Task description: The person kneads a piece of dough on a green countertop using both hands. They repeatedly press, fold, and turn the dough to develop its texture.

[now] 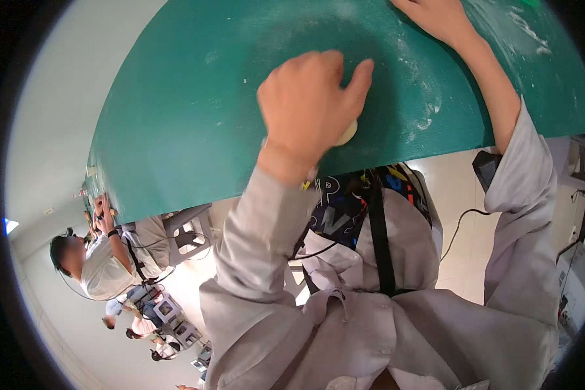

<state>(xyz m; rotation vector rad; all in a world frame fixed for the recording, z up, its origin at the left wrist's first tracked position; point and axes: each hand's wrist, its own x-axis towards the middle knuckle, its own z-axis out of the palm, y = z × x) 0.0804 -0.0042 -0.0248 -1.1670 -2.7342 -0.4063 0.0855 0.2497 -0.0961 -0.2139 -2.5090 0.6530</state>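
Note:
Near the front edge of a green table [175, 131], my left hand [307, 97] hangs with curled fingers and its thumb held apart. Partly hidden below its thumb side is a pale, round-edged piece [349, 134], which looks like dough. Whether the hand touches or holds that piece cannot be told. My right hand [431, 14] reaches to the far right part of the table, its fingers cut off by the picture's top edge. White powder [429, 114] lies in streaks between the hands and around the right forearm.
A co-worker [107, 263] in a white shirt sits at the table's left end, hands on it. Several more people sit farther back. Grey plastic stools [190, 239] stand on the floor. A black cable [460, 224] hangs beside my right sleeve. Something green [531, 2] shows at the top right.

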